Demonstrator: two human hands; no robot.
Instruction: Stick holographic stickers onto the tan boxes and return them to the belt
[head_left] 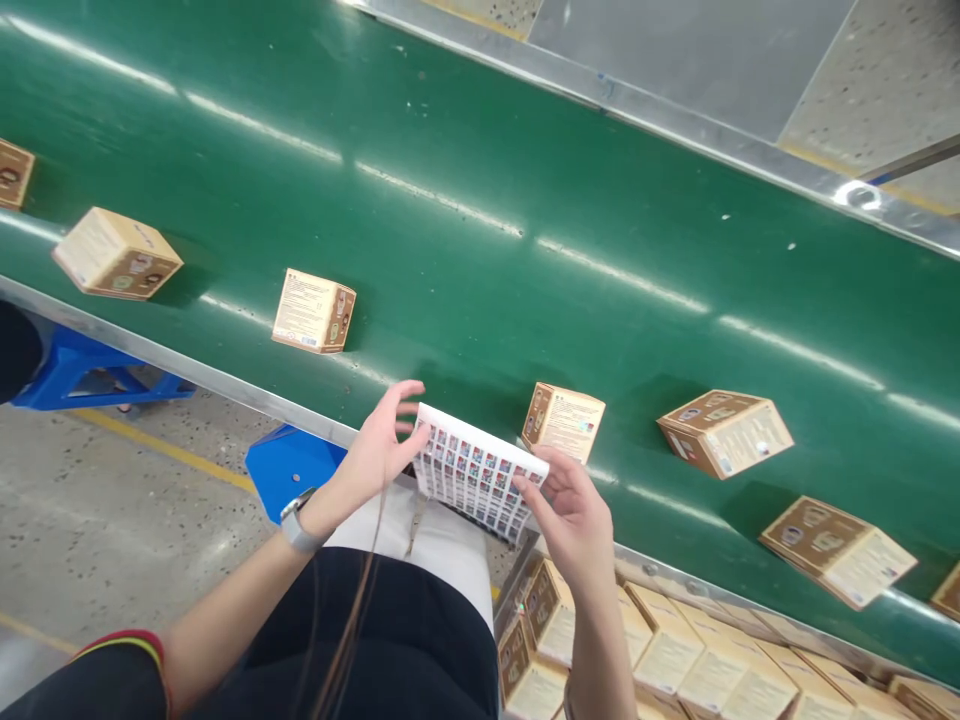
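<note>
A white sheet of small stickers [472, 465], printed with rows of colourful little pictures, is held at the near edge of the green conveyor belt, its top edge curled over. My right hand [574, 510] pinches its right side, thumb on the printed face and fingers behind. At the left edge, my left hand [382, 440] has its thumb over the sheet's corner, while the other fingers are bent and partly apart behind it. Just beyond my right fingers stands a brown and cream box [564, 420]. Another such box [313, 312] sits on the belt to the left.
More boxes [726, 433] lie along the green belt [450, 290] at both sides. Below its metal edge at right, many boxes [697, 660] are packed together. Blue stools [296, 465] stand at left under the belt's edge. A metal rail [675, 130] borders the far side.
</note>
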